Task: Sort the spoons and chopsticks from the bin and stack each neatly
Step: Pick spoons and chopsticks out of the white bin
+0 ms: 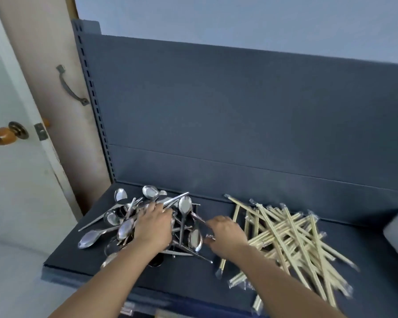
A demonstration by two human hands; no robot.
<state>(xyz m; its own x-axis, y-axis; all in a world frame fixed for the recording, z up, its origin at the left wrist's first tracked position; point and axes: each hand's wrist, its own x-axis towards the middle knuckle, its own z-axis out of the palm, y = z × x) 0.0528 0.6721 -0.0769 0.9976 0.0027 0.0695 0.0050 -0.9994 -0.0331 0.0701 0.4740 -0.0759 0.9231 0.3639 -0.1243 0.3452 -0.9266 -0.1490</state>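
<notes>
Our left hand [155, 222] rests on the spoons [185, 205] (grip unclear); our right hand [225, 235] pinches a spoon handle [199, 218] at the heap's right edge. The chopsticks [285, 232] lie just right, pointing mostly away.

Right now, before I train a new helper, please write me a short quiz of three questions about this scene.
1. True or false: the chopsticks lie to the right of the spoons.
2. The left hand is on: A the spoons, B the chopsticks, C neither.
3. Which hand is nearer to the chopsticks?

Key: 1 true. 2 A. 3 the right hand.
</notes>
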